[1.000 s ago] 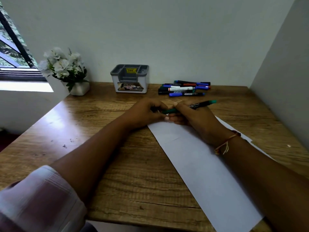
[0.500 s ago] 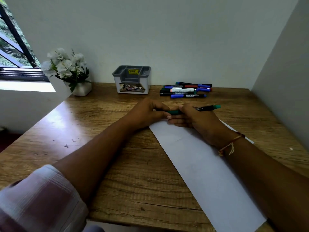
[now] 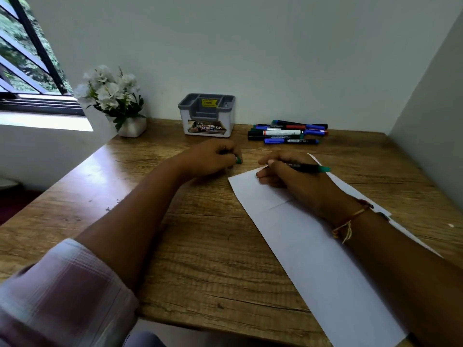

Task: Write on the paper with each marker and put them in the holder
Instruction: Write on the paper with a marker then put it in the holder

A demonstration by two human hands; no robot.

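Observation:
My right hand (image 3: 290, 179) grips a black marker with a green end (image 3: 308, 168), its tip hidden under my fingers at the top corner of the white paper (image 3: 300, 246). To the left, my left hand (image 3: 213, 157) is closed around the marker's green cap (image 3: 238, 160), resting on the bare wood apart from the paper. A grey and white holder (image 3: 206, 116) stands at the back against the wall, with nothing sticking out of it. A pile of several blue, red, green and black markers (image 3: 285, 132) lies to its right.
The wooden desk (image 3: 200, 246) sits in a corner, with walls behind and to the right. A white pot of white flowers (image 3: 112, 101) stands at the back left beside a window. The desk's front edge runs near my sleeve.
My hands were joined on the green marker; now they have pulled apart. The cap went left in my left hand, and the marker stayed in my right over the paper.

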